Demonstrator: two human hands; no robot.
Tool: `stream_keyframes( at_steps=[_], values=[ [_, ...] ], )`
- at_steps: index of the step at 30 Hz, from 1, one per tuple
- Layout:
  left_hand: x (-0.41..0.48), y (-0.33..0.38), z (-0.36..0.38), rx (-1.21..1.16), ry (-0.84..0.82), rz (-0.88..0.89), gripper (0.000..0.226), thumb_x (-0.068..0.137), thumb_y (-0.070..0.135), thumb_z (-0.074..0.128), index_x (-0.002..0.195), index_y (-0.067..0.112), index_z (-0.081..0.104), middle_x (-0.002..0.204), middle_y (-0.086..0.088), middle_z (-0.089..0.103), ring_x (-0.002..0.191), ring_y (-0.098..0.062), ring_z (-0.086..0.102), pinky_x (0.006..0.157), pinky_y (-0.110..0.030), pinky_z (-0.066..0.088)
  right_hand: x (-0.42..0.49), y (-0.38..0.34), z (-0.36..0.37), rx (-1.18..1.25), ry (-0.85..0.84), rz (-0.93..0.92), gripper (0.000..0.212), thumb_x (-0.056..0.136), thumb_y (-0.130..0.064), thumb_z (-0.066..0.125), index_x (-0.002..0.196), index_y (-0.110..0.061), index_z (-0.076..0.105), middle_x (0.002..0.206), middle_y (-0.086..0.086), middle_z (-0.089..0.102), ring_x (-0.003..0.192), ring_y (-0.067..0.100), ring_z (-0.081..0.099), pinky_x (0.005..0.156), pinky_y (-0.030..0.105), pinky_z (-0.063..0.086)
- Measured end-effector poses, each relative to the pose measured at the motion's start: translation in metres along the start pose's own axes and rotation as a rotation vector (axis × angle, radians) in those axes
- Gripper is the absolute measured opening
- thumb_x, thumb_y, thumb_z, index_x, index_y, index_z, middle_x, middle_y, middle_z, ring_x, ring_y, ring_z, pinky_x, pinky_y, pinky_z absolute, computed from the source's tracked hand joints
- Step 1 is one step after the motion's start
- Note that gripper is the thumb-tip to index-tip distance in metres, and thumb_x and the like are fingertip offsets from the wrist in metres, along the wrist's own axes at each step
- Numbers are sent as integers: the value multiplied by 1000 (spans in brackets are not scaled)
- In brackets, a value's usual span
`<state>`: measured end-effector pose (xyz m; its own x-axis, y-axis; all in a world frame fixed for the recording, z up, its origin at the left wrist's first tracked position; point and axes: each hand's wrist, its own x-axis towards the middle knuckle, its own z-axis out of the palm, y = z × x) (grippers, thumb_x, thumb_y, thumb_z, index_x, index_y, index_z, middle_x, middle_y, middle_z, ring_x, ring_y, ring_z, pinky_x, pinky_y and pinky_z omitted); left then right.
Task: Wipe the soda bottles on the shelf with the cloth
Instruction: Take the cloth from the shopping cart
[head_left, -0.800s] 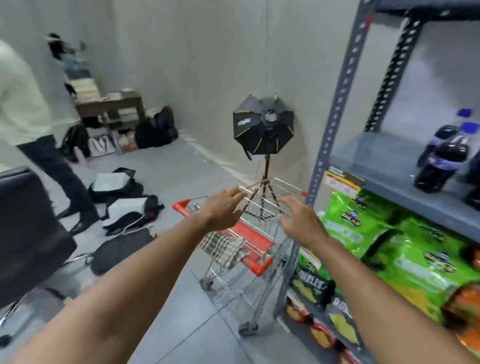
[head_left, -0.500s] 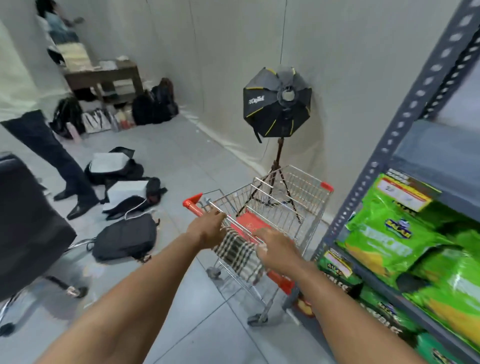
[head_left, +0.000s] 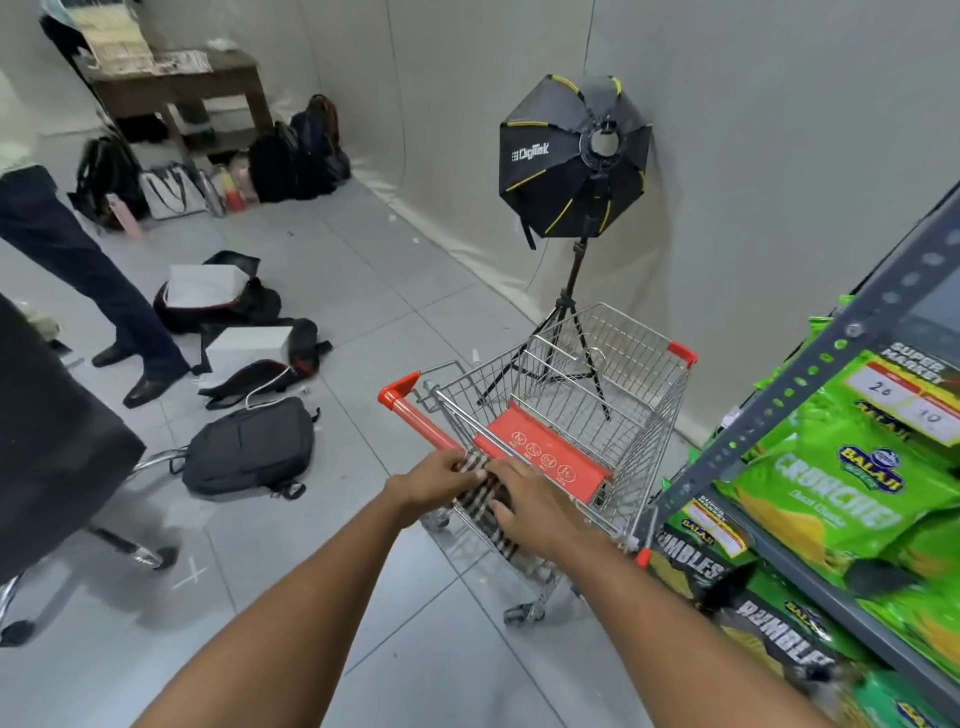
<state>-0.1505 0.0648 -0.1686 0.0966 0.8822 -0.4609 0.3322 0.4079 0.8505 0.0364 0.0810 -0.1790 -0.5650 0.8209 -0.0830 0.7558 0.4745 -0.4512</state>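
Both forearms are stretched forward from the bottom edge. The left hand (head_left: 434, 480) is closed on the checked cloth (head_left: 480, 501), which is draped over the red handle (head_left: 415, 415) of a small wire shopping cart (head_left: 587, 410). The right hand (head_left: 530, 512) is laid flat on the same cloth, fingers spread; whether it grips cannot be told. To the right, a grey metal shelf (head_left: 769, 415) is stacked with green snack bags (head_left: 831, 493), with darker bags on the tier below. No soda bottles are in view. Beyond the cart, a black softbox (head_left: 571, 156) is mounted on a tripod against the wall. On the tiled floor to the left, a dark backpack (head_left: 249, 447) is seen, and farther off the legs of a standing person (head_left: 78, 270).
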Motion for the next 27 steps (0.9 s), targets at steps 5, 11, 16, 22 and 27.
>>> stream_keyframes(
  at_steps=[5, 11, 16, 22, 27],
  values=[
    [-15, 75, -11, 31, -116, 218, 17, 100, 16, 64, 110, 3, 63, 110, -20, 72, 100, -30, 70, 87, -40, 57, -13, -5, -39, 139, 280, 0, 71, 84, -27, 66, 145, -30, 31, 142, -7, 45, 128, 15, 46, 107, 36, 45],
    [-37, 186, 20, 229, -312, 530, 23, 93, -14, 60, 113, -2, 61, 99, -18, 67, 88, -17, 66, 79, -27, 55, -56, 2, -123, 53, 651, -103, 89, 78, -31, 69, 154, -21, 25, 162, 1, 26, 151, 16, 21, 122, 38, 21],
    [-55, 272, 83, 482, -385, 838, 22, 88, -13, 71, 105, 0, 71, 102, -21, 76, 93, -31, 72, 88, -44, 57, -122, 21, -198, -98, 913, -83, 71, 73, -30, 78, 135, -10, 51, 140, 8, 54, 141, 26, 41, 121, 46, 24],
    [-70, 337, 187, 352, -421, 950, 24, 79, -5, 85, 93, 8, 70, 81, -6, 73, 73, -12, 66, 74, -36, 56, -228, 49, -263, -100, 1034, 154, 66, 72, -30, 80, 130, -26, 48, 119, -4, 65, 110, 16, 60, 95, 24, 47],
    [-96, 376, 281, 85, -510, 885, 27, 86, -4, 77, 107, 3, 62, 89, -15, 70, 79, -22, 66, 73, -31, 58, -313, 84, -280, -354, 1163, 211, 60, 90, -49, 66, 138, -18, 47, 139, 1, 51, 128, 20, 51, 105, 33, 43]
  ],
)
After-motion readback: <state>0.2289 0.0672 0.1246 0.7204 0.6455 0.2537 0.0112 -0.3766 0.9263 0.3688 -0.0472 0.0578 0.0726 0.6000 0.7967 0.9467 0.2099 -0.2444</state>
